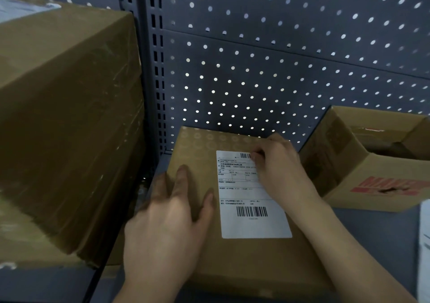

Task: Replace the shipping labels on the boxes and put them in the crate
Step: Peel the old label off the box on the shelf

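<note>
**Flat box, label at the fingers**

Head view: a flat brown cardboard box (pixel 244 260) lies on the grey surface (pixel 377 237) before a perforated metal back panel (pixel 256 69). A white rectangular shipping label (pixel 251 223) with barcodes sits on its lid. The left hand (pixel 167 228) presses the lid, its fingers straight and spread. The right hand (pixel 279 170) curls its fingers, pinching the label's upper right corner. A tall tape-glossed carton (pixel 65 116) stands left, and an open carton (pixel 372 174) stands right.

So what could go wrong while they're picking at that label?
The right hand picks at the shipping label's top corner; the paper might tear and leave scraps. Only the left hand, pressed flat, steadies the box, so a hard tug could slide it toward the open carton alongside.
</note>
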A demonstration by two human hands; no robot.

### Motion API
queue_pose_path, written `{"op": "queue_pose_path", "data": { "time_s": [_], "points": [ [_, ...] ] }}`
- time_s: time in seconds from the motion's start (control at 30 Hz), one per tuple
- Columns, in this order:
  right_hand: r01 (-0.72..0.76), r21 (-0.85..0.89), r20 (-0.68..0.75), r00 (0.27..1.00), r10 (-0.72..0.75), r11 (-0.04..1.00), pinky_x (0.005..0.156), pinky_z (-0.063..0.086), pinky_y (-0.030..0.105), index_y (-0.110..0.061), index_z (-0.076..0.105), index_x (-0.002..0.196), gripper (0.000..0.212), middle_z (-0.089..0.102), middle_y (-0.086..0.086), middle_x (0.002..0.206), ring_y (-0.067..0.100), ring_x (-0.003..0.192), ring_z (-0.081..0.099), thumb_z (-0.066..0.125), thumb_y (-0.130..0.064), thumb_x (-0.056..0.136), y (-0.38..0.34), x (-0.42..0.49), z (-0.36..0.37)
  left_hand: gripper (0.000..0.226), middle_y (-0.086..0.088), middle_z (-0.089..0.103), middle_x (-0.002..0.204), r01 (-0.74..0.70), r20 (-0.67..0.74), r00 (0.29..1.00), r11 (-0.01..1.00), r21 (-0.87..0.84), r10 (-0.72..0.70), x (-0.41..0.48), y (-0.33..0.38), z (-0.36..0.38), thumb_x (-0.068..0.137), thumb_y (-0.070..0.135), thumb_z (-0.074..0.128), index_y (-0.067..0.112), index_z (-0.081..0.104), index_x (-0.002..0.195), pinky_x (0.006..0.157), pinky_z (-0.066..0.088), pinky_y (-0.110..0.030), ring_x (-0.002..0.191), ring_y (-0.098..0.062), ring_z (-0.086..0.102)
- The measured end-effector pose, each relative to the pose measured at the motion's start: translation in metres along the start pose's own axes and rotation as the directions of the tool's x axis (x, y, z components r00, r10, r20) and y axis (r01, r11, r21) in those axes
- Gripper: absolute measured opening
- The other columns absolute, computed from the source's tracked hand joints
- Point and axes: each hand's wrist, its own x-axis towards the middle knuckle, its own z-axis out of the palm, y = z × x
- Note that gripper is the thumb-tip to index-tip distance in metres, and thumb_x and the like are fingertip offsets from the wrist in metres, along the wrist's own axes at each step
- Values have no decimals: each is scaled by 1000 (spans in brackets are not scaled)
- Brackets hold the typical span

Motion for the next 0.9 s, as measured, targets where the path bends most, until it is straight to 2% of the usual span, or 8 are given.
{"op": "queue_pose_path", "data": {
  "time_s": [0.1, 0.23, 0.47, 0.6, 0.73, 0.8, 0.9],
  "points": [
    [16, 13, -6, 1000, -15, 1000, 81, 50, 42, -6, 70, 98, 19, 57, 8, 100, 24, 91, 56, 54, -16, 97, -1, 2, -1, 73, 4, 15, 161, 1, -1, 1000, 1000, 1, -1, 1, 0, 1, 86, 77, 18, 47, -1, 150, 95, 47, -35, 131, -22, 50],
    [31, 8, -14, 999, -31, 999, 80, 51, 42, -7, 70, 100, 18, 58, 9, 101, 25, 89, 58, 53, -15, 97, -2, 3, -1, 73, 5, 16, 161, -4, -14, 1000, 1000, -2, 4, 0, -1, 1, 86, 77, 19, 47, 2, 151, 94, 48, -34, 130, -21, 51],
    [0, -14, 60, 998, 1, 1000, 88, 46, 44, -15, 59, 95, 10, 51, 6, 103, 27, 96, 52, 49, -14, 96, -1, 5, 1, 73, 4, 16, 160, 4, -14, 1000, 1000, 6, -4, 0, 1, 1, 88, 75, 19, 45, 4, 152, 92, 48, -33, 129, -20, 52],
    [13, 97, 59, 998, -19, 995, 89, 43, 33, -18, 60, 105, 14, 49, 1, 106, 22, 103, 49, 50, -13, 97, 7, 2, 1, 72, 3, 16, 160, -5, -9, 1000, 1000, 15, 5, 0, 1, 0, 89, 74, 19, 44, 3, 152, 91, 49, -33, 128, -22, 53],
    [62, 151, 30, 997, -67, 987, 77, 30, 6, -20, 70, 119, 26, 52, -3, 106, 17, 105, 51, 56, -15, 97, 14, -2, -5, 72, 3, 16, 161, -10, -8, 1000, 1000, 19, 10, 0, 0, 0, 89, 73, 19, 44, 3, 153, 90, 49, -34, 128, -22, 53],
    [79, 155, 27, 996, -85, 985, 76, 30, 6, -20, 73, 115, 24, 56, -3, 105, 15, 102, 53, 59, -16, 96, 14, -2, -7, 72, 3, 16, 162, -8, -9, 1000, 1000, 15, 8, 0, 0, 0, 89, 74, 20, 44, 4, 153, 91, 49, -34, 129, -22, 53],
    [93, 158, 25, 995, -98, 983, 73, 37, 13, -19, 76, 105, 17, 59, -3, 99, 11, 91, 54, 63, -19, 94, 12, 2, -10, 72, 3, 14, 163, 0, -2, 1000, 1000, 6, 0, 0, -1, 1, 89, 74, 20, 46, 3, 152, 93, 48, -35, 129, -24, 52]
  ]
}}
